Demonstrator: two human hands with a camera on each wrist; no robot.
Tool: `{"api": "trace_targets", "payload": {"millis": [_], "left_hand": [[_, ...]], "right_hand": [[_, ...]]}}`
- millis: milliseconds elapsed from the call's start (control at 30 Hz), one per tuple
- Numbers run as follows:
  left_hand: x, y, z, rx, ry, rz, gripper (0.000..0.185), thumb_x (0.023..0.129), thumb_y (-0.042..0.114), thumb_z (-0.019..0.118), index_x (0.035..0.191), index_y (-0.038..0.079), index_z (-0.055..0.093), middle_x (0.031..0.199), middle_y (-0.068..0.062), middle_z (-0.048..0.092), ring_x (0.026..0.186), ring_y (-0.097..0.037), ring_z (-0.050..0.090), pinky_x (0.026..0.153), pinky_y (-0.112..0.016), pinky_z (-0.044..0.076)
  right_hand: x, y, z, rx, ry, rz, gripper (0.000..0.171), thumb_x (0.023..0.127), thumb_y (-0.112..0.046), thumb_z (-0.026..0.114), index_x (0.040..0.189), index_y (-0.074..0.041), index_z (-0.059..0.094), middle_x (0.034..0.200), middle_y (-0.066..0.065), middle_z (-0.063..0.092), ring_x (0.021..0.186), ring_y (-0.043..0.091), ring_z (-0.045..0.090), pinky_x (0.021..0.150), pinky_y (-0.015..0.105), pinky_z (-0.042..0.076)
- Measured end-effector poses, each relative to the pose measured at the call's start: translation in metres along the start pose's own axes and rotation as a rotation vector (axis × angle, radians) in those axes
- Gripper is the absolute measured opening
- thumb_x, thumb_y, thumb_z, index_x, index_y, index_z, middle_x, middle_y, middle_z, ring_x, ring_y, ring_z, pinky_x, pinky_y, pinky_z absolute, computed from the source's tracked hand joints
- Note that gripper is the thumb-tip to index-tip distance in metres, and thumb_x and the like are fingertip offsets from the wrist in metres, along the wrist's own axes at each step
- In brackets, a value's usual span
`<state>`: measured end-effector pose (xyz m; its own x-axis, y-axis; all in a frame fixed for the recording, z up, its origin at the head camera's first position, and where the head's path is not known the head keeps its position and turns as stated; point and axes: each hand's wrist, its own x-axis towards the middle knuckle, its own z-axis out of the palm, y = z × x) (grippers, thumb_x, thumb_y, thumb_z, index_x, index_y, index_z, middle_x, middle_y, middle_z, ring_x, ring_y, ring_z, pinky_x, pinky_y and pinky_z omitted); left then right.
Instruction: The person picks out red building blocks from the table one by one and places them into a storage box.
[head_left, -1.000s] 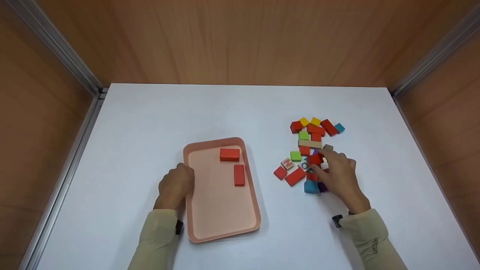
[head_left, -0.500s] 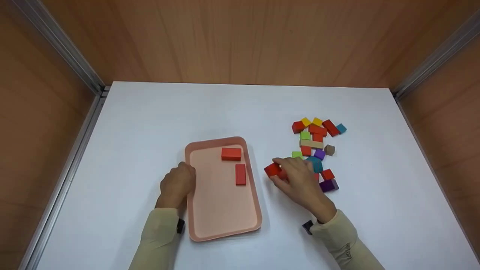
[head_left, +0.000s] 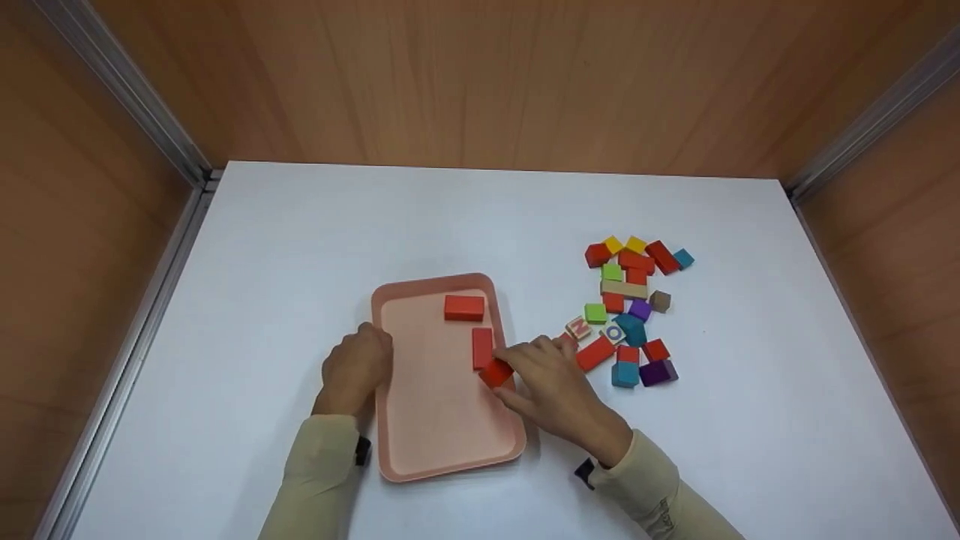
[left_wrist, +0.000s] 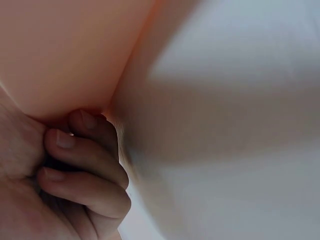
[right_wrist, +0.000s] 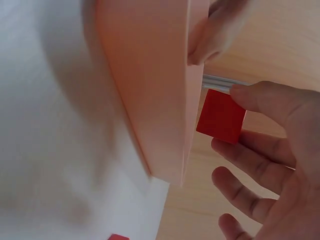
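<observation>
A pink tray (head_left: pixel 450 420) lies on the white table, with two red blocks (head_left: pixel 463 307) inside its far right part. My left hand (head_left: pixel 356 370) grips the tray's left rim; in the left wrist view its fingers (left_wrist: pixel 85 185) curl at the tray's edge. Between thumb and fingertips my right hand (head_left: pixel 555 386) pinches a red block (head_left: pixel 496 373). That block hangs over the right side of the tray, overlapping the near end of one red block there. The right wrist view shows a square red face of the held block (right_wrist: pixel 221 116), beside the tray's wall (right_wrist: pixel 145 75).
Right of the tray lies a loose group of blocks: yellow ones (head_left: pixel 635 244), green ones (head_left: pixel 595 313), a tan strip (head_left: pixel 624 289), a purple block (head_left: pixel 658 372), a blue block (head_left: pixel 625 374) and several red ones. Wooden panels (head_left: pixel 480 82) wall the table at the back and sides.
My right hand has carried the red block left from the group of blocks to over the tray. The left hand has stayed on the tray's rim.
</observation>
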<state>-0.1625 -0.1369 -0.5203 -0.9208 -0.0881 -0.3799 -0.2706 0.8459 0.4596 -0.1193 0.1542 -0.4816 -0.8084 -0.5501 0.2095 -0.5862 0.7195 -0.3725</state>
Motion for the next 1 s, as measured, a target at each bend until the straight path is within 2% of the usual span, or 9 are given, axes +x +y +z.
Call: {"api": "trace_targets", "payload": {"millis": [267, 533, 800, 1000], "left_hand": [[-0.001, 0.001, 0.000, -0.006, -0.001, -0.001, 0.039, 0.107, 0.024, 0.029, 0.100, -0.005, 0.053, 0.075, -0.017, 0.056, 0.065, -0.030, 0.059, 0.056, -0.043, 0.048], [0.002, 0.000, 0.003, 0.005, -0.007, 0.000, 0.042, 0.107, 0.027, 0.028, 0.105, -0.006, 0.054, 0.075, -0.017, 0.057, 0.064, -0.030, 0.060, 0.054, -0.042, 0.048], [0.002, 0.000, 0.002, 0.018, -0.022, -0.014, 0.038, 0.107, 0.023, 0.031, 0.107, -0.007, 0.053, 0.076, -0.017, 0.056, 0.066, -0.030, 0.059, 0.054, -0.042, 0.048], [0.000, -0.001, 0.000, 0.004, -0.024, -0.022, 0.041, 0.108, 0.026, 0.030, 0.111, -0.009, 0.052, 0.076, -0.017, 0.057, 0.065, -0.030, 0.059, 0.053, -0.041, 0.047]], "right_hand": [[-0.004, -0.001, 0.019, -0.015, -0.124, 0.040, 0.056, 0.083, -0.036, 0.083, 0.132, -0.018, 0.063, 0.118, -0.002, 0.069, 0.100, 0.019, 0.054, 0.089, 0.049, 0.038], [-0.006, -0.004, 0.028, -0.113, -0.200, 0.068, 0.057, 0.083, -0.040, 0.082, 0.132, -0.020, 0.062, 0.115, -0.002, 0.069, 0.101, 0.021, 0.053, 0.090, 0.051, 0.036], [-0.007, -0.003, 0.027, -0.091, -0.171, 0.053, 0.059, 0.083, -0.041, 0.081, 0.134, -0.021, 0.061, 0.119, -0.002, 0.067, 0.104, 0.021, 0.054, 0.092, 0.051, 0.038], [-0.008, 0.005, 0.018, -0.023, -0.039, 0.055, 0.053, 0.084, -0.041, 0.081, 0.130, -0.020, 0.064, 0.121, -0.003, 0.067, 0.105, 0.018, 0.057, 0.093, 0.052, 0.037]]}}
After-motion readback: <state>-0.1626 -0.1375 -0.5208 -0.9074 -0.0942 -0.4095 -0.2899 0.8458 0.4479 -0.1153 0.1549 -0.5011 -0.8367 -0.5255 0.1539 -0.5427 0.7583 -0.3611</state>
